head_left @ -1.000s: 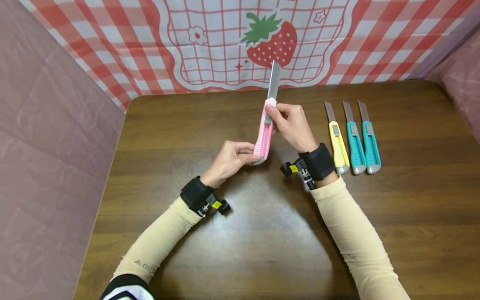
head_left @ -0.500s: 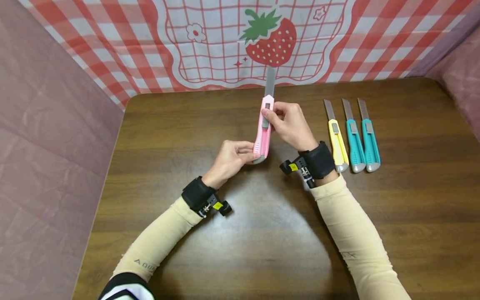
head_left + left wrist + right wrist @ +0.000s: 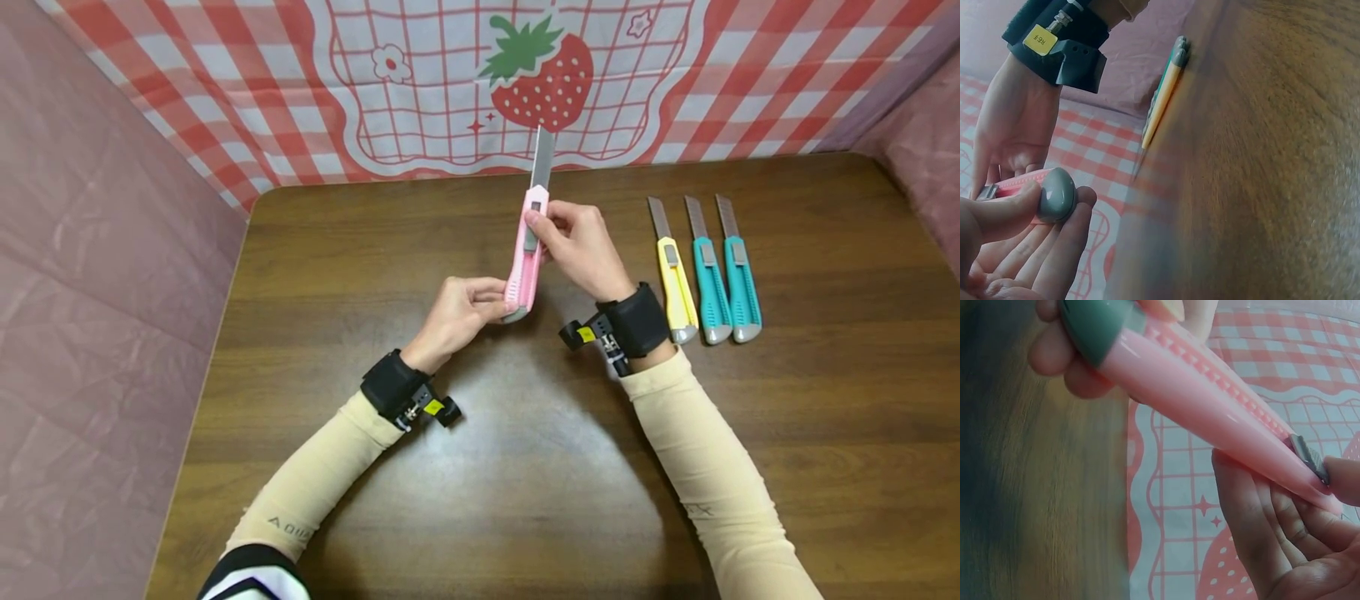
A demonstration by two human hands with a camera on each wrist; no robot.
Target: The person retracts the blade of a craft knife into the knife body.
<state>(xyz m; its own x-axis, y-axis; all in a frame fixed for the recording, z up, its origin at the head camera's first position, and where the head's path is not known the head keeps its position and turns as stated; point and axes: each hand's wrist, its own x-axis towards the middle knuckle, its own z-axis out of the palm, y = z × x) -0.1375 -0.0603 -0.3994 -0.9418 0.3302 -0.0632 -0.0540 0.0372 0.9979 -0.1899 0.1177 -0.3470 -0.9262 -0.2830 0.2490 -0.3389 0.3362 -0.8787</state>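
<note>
A pink utility knife [image 3: 524, 271] is held up above the table in both hands, its long metal blade [image 3: 542, 160] pointing away from me. My left hand [image 3: 454, 318] pinches the butt end, where the left wrist view shows the thumb against the grey end cap [image 3: 1058, 195]. Higher up, my right hand [image 3: 588, 250] grips the front of the handle. In the right wrist view that thumb presses the grey slider [image 3: 1309, 460], with the fingers curled under the handle.
To the right, a yellow utility knife [image 3: 678, 296] and two teal ones [image 3: 712, 292] lie side by side on the wooden table [image 3: 360, 242], blades out and facing the back. A red checked cloth [image 3: 442, 100] with a strawberry hangs behind.
The slider has shifted slightly back under the right thumb, showing a dark slot above it, and the blade looks a little shorter. The pink knife has tilted slightly; both hands keep their hold.
</note>
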